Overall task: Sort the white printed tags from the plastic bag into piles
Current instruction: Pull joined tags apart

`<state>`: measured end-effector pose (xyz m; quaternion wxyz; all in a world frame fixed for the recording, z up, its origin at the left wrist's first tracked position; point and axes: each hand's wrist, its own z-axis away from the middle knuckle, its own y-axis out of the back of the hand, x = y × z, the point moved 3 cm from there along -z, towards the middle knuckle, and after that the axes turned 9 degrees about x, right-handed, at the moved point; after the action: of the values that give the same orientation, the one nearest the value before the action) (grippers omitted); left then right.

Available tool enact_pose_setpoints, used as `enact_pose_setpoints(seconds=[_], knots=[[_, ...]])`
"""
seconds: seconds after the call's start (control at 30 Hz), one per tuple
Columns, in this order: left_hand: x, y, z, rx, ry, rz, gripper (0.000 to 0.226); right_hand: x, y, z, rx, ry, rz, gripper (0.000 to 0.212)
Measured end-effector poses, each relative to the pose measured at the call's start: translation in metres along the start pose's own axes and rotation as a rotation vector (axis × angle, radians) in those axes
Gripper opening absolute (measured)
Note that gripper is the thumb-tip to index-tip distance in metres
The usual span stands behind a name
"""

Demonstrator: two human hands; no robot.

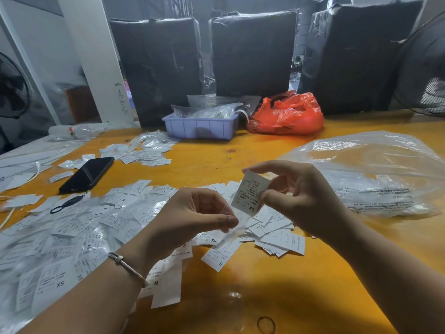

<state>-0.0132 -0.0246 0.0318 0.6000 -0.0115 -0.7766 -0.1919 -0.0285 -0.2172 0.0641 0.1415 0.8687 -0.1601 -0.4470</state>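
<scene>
Black phone [87, 174] lies among loose tags [72, 227] — clear plastic bag [375, 169] right.

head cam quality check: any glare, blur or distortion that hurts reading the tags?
Head view: wide-angle bending at the edges, the fan bows; glare on the clear plastic bag and on the sleeved tags at left, which smear toward the corner; the hands' shadow darkens the table; the XS tag in the right hand is sharp; the film at the left hand is blurred.

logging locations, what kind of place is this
Likely a garment factory or packing workroom: clothing size tags heaped on a wooden worktable, black-wrapped bales behind, and a tray of bagged supplies.
</scene>
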Motion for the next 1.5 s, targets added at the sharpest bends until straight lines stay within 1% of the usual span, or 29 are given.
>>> enact_pose_setpoints(seconds=[0.13, 0.23, 0.3, 0.37, 0.47, 0.6, 0.73, 0.8, 0.9, 1.0, 1.13, 1.2, 1.37, 1.5], knots=[[-0.002, -0.001, 0.0, -0.014, 0.017, 0.015, 0.018, 0.002, -0.009, 0.003, -0.107, 0.005, 0.071, 0.039], [-0.002, -0.001, 0.0, -0.007, 0.013, 0.019, 0.021, 0.006, -0.01, 0.002, -0.141, -0.011, 0.118, 0.038], [-0.002, -0.001, -0.001, 0.002, 0.012, 0.015, 0.018, 0.008, -0.011, 0.001, -0.158, -0.019, 0.094, 0.032], [-0.003, -0.001, -0.001, 0.01, 0.01, 0.013, 0.015, 0.008, -0.011, -0.001, -0.12, -0.015, 0.061, 0.024], [-0.002, -0.001, -0.001, 0.018, 0.006, 0.02, 0.009, 0.007, -0.007, -0.002, 0.006, 0.031, 0.04, 0.017], [-0.003, -0.001, -0.001, 0.022, -0.004, 0.023, 0.005, 0.007, -0.004, -0.002, 0.056, 0.067, 0.019, 0.015], [-0.004, -0.002, -0.002, 0.032, -0.011, 0.037, 0.016, 0.012, -0.011, 0.001, 0.043, 0.019, -0.058, 0.012], [-0.005, -0.002, -0.002, 0.038, -0.014, 0.045, 0.016, 0.014, -0.015, 0.003, 0.027, 0.005, -0.097, 0.011], [-0.006, -0.002, -0.003, 0.056, -0.01, 0.046, 0.012, 0.015, -0.018, 0.004, 0.036, 0.051, -0.036, 0.011], [-0.007, -0.002, -0.004, 0.068, -0.005, 0.058, 0.015, 0.014, -0.019, 0.004, 0.039, 0.088, 0.013, 0.012], [-0.007, -0.003, -0.003, 0.051, -0.009, 0.056, 0.011, 0.012, -0.022, 0.006, -0.031, 0.093, 0.033, 0.008], [-0.008, -0.002, -0.004, 0.057, -0.011, 0.041, 0.013, 0.011, -0.023, 0.007, -0.08, 0.094, 0.043, 0.007], [-0.011, 0.003, -0.005, 0.087, -0.011, 0.012, 0.017, 0.014, -0.023, 0.004, -0.169, 0.041, 0.01, 0.009], [-0.011, 0.002, -0.005, 0.099, -0.008, -0.021, 0.018, 0.022, -0.023, 0.002, -0.256, 0.002, 0.043, 0.015]])
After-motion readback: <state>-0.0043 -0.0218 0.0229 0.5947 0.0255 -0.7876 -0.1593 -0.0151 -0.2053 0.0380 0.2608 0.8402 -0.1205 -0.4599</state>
